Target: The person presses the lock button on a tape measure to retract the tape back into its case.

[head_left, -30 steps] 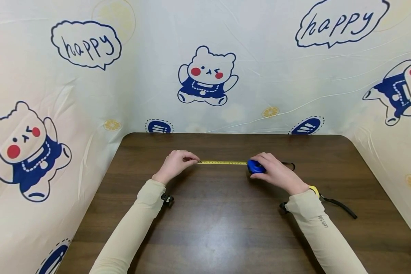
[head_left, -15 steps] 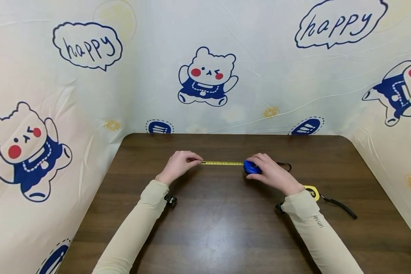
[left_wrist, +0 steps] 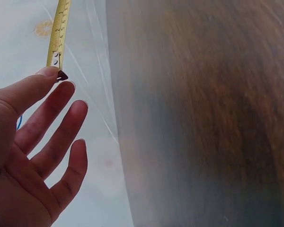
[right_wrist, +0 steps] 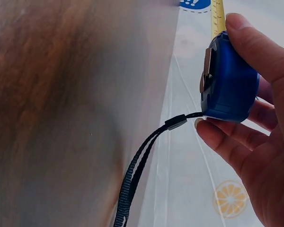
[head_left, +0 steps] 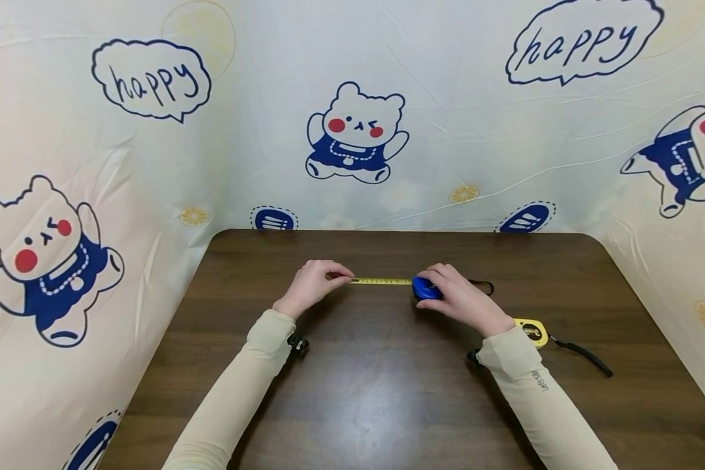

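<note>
My right hand (head_left: 461, 297) grips a blue tape measure (head_left: 425, 288), its thumb and fingers around the case. In the right wrist view a metal clip shows on the side of the case (right_wrist: 232, 78), and a black wrist strap (right_wrist: 132, 179) hangs from its lower end. A short length of yellow tape blade (head_left: 382, 281) runs out to the left, straight above the table. At its end, my left hand (head_left: 314, 285) pinches the hooked tip (left_wrist: 61, 74) between thumb and index finger, the other fingers loosely bent.
A yellow tape measure (head_left: 533, 331) with a black strap (head_left: 587, 358) lies on the brown wooden table (head_left: 358, 391), beside my right sleeve (head_left: 543, 391). Behind the table hangs a printed cloth (head_left: 458, 130) with bears and lettering.
My hands have moved closer together, the left going right and the right going left. The exposed blade between them has grown shorter. More of the yellow tape measure shows beside my right sleeve.
</note>
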{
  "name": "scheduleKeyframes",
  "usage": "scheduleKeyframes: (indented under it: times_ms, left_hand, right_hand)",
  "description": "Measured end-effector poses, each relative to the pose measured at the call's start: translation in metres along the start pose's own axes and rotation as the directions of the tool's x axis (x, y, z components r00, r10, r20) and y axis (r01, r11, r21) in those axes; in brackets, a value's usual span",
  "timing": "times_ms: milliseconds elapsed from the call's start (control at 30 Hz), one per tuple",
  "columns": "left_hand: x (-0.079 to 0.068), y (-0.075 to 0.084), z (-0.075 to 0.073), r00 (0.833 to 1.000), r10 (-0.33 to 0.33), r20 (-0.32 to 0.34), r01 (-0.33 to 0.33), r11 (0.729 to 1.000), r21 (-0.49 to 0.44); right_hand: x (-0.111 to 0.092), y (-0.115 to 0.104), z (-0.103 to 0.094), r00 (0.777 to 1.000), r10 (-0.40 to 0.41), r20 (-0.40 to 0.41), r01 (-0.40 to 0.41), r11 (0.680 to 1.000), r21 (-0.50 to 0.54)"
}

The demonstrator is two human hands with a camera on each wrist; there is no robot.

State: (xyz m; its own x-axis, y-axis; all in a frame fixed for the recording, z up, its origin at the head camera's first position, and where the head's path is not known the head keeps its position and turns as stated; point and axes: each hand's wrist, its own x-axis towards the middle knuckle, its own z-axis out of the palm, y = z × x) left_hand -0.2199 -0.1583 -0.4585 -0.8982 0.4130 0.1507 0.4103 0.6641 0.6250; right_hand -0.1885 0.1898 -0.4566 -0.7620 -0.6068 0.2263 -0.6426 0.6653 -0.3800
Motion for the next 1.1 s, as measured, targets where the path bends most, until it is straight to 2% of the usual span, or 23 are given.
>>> scheduleKeyframes:
  times_ms: [733, 1100]
  left_hand:
    - [0.006, 0.012, 0.012, 0.999, 0.029, 0.021, -0.028, 0.999, -0.042]
    - [0.009, 0.021, 0.017, 0.999, 0.044, 0.028, -0.042, 0.997, -0.06]
  right_hand:
    - [0.002, -0.007, 0.002, 1.0, 0.011, 0.002, -0.011, 1.0, 0.015]
    - [0.004, -0.011, 0.005, 1.0, -0.017, -0.014, 0.017, 1.0, 0.01]
